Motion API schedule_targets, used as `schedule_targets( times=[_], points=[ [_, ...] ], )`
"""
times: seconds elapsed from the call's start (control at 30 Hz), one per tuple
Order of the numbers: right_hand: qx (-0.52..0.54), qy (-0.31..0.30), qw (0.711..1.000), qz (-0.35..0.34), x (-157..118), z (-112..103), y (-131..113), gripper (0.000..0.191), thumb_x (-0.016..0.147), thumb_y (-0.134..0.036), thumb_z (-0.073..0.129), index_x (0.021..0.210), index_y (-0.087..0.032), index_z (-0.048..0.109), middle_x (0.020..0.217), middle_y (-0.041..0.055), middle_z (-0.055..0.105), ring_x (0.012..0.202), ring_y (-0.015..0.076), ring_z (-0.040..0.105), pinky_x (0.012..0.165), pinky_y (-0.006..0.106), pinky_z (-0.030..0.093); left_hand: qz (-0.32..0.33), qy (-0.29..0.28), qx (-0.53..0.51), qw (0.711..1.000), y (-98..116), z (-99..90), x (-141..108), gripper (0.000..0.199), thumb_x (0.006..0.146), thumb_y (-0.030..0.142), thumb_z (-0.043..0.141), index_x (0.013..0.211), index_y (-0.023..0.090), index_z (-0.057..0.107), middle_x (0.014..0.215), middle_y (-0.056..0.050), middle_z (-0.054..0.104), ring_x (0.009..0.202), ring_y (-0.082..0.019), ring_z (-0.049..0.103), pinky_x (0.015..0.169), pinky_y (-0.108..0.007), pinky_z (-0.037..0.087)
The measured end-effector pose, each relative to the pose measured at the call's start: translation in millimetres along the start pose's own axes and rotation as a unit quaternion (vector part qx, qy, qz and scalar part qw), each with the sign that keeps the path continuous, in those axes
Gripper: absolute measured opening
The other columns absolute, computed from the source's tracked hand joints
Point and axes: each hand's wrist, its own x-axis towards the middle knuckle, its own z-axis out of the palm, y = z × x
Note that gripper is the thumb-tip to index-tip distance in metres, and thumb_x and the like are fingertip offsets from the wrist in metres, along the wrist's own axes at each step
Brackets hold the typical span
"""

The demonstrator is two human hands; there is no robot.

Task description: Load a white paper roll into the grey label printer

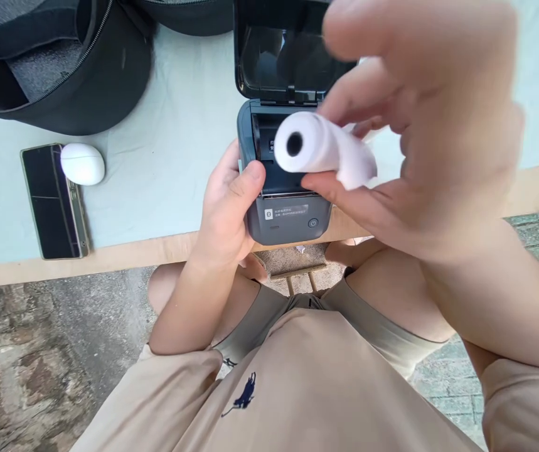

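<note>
A dark grey portable label printer (282,220) stands at the table's front edge, its black lid (273,59) swung up and back. My left hand (231,201) grips the printer's left side, thumb on the rim of the paper bay. Above the bay, my right hand (420,144) holds a white paper roll (320,145) between thumb and fingers. The roll's dark core hole faces left, and a loose paper end hangs at its right. Part of the bay and the lid's right side are hidden behind the roll and my right hand.
On the left of the pale-covered table (165,157) lie a dark smartphone (50,201) and a white rounded case (83,164) touching its upper right corner. Behind them sits an unzipped black bag (104,94), with another black bag (194,16) beside it. The wooden table edge (147,256) runs before my knees.
</note>
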Motion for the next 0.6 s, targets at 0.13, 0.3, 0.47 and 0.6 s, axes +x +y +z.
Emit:
schedule_targets(
  times=[0.13, 0.3, 0.47, 0.6],
  points=[
    [-0.124, -0.008, 0.992, -0.006, 6.3, 8.1, -14.5, 0.037, 0.091, -0.051, 0.042, 0.114, -0.024, 0.053, 0.107, -0.0006, 0.062, 0.096, 0.015, 0.063, 0.079, 0.03, 0.051, -0.002, -0.02, -0.023, 1.0, -2.6, -1.8, -0.5, 0.025, 0.087, 0.039, 0.059, 0.107, 0.023, 0.061, 0.098, -0.001, 0.071, 0.122, -0.023, 0.059, 0.098, -0.035, 0.052],
    [-0.214, 0.003, 0.977, -0.017, 5.9, 11.6, -12.7, 0.012, 0.085, -0.028, 0.047, 0.095, -0.023, 0.052, 0.101, -0.0048, 0.067, 0.098, 0.016, 0.065, 0.069, 0.029, 0.046, -0.009, -0.022, -0.015, 1.0, -1.8, -2.8, -1.3, 0.029, 0.086, 0.041, 0.06, 0.109, 0.022, 0.059, 0.101, -0.002, 0.069, 0.129, -0.024, 0.054, 0.099, -0.036, 0.053],
    [-0.24, 0.039, 0.966, -0.084, 6.1, 12.2, -3.9, 0.011, 0.083, -0.022, 0.052, 0.093, -0.021, 0.055, 0.102, -0.0033, 0.07, 0.091, 0.018, 0.068, 0.069, 0.03, 0.048, -0.029, -0.016, -0.008, 0.999, 2.5, -1.6, -2.0, 0.033, 0.084, 0.04, 0.064, 0.109, 0.019, 0.058, 0.098, -0.004, 0.068, 0.128, -0.026, 0.055, 0.102, -0.036, 0.051],
    [-0.221, 0.019, 0.972, -0.081, 9.4, 14.1, 1.7, 0.021, 0.091, -0.032, 0.047, 0.089, -0.021, 0.064, 0.106, -0.0011, 0.069, 0.098, 0.019, 0.066, 0.081, 0.032, 0.051, -0.034, -0.021, -0.013, 0.999, 2.2, -2.3, -1.5, 0.034, 0.083, 0.04, 0.064, 0.11, 0.021, 0.057, 0.102, -0.003, 0.068, 0.127, -0.026, 0.055, 0.1, -0.035, 0.052]
  ],
)
